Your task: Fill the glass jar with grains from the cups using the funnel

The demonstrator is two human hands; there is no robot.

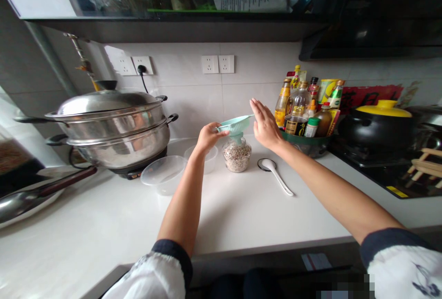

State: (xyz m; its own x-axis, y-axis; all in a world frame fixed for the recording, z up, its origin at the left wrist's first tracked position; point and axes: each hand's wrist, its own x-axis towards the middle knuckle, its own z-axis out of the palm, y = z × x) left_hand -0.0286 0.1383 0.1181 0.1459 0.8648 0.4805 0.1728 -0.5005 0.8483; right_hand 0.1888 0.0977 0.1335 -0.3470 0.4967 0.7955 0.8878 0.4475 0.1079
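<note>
A mint-green funnel is tilted over the mouth of a clear glass jar, its spout at the opening. Speckled grain or flakes fill much of the jar. My left hand grips the funnel's left rim between thumb and fingers. On the other side, my right hand is held up flat, fingers stretched and together, beside the funnel's right edge; whether it touches I cannot tell. A white spoon rests with its bowl on a dark-rimmed round lid, right of the jar.
Two clear plastic bowls stand left of the jar, one partly behind my left arm. Farther left is a steel steamer. Sauce bottles crowd a green-rimmed basket at the right, near a black pot on the stove. Cabinets overhang the counter.
</note>
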